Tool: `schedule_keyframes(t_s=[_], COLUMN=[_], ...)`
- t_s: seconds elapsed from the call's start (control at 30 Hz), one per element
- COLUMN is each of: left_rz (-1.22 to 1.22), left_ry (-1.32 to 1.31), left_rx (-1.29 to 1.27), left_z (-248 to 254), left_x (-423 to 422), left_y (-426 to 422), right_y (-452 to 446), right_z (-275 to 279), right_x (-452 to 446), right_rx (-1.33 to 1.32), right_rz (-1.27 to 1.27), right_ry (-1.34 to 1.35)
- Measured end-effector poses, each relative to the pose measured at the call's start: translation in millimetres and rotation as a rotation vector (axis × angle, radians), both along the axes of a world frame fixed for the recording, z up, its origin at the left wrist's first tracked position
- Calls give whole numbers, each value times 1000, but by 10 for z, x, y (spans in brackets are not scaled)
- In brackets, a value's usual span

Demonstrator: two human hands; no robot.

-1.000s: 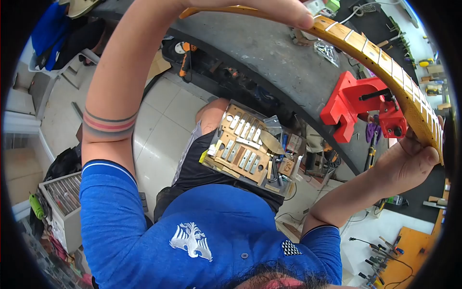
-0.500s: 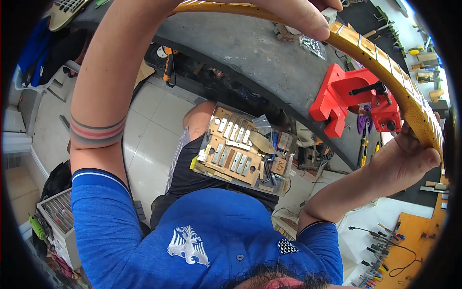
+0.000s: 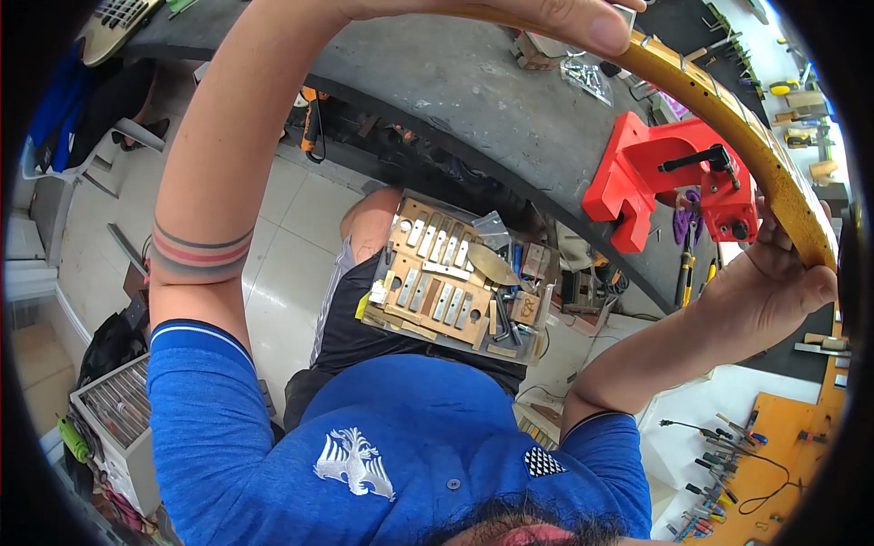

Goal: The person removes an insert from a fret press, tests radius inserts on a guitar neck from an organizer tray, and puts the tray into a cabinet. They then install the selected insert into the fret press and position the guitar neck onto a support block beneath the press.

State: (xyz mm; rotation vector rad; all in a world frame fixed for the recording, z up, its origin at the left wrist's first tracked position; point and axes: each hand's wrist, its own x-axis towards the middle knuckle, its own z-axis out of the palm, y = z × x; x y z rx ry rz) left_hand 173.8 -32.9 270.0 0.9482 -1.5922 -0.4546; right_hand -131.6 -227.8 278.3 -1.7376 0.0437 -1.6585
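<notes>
A glossy amber guitar neck (image 3: 781,187) with metal frets and dark side dots arches across the top right. My left hand (image 3: 583,20) is closed over its upper part, thumb along the edge. Between those fingers shows a small pale metal block (image 3: 626,13), pressed close to the fretted face; its exact kind I cannot make out. Lower right, my right hand (image 3: 787,273) is wrapped round the neck's near end, with fingers behind and thumb at the edge. Part of the left hand is cut off by the frame's top.
A red clamp-like stand (image 3: 660,168) sits on the dark workbench (image 3: 437,91) beneath the neck. On my lap rests a tray (image 3: 428,332) of metal blocks and small tools. A bag of screws (image 3: 587,77) lies on the bench. Tools hang on an orange board (image 3: 774,437) at right.
My left hand and forearm have shifted slightly right, and the metal block sits a little higher in view. The neck has tilted, showing less of its fretted face. My right hand keeps its hold.
</notes>
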Motion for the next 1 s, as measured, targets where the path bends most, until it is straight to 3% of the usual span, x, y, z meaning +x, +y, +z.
schedule_keyframes(t_s=[0.13,0.23,0.33,0.6,1.0], left_rz=[-135,-28,115,47,-76], left_ry=[-125,-200,-182,-128,-24], left_rx=[45,60,-54,-115,106], left_z=[102,96,11,-12,-46], left_x=[256,227,42,63,211], left_y=[-15,22,36,21,-93], right_y=[-28,-17,-24,175,210], right_z=[-7,-5,-6,-38,-23], right_x=[-18,-17,-31,69,60], right_rx=[4,8,5,-18,-6], right_rz=[3,-7,-8,-27,-64], right_ry=[-3,-6,-3,-62,-62])
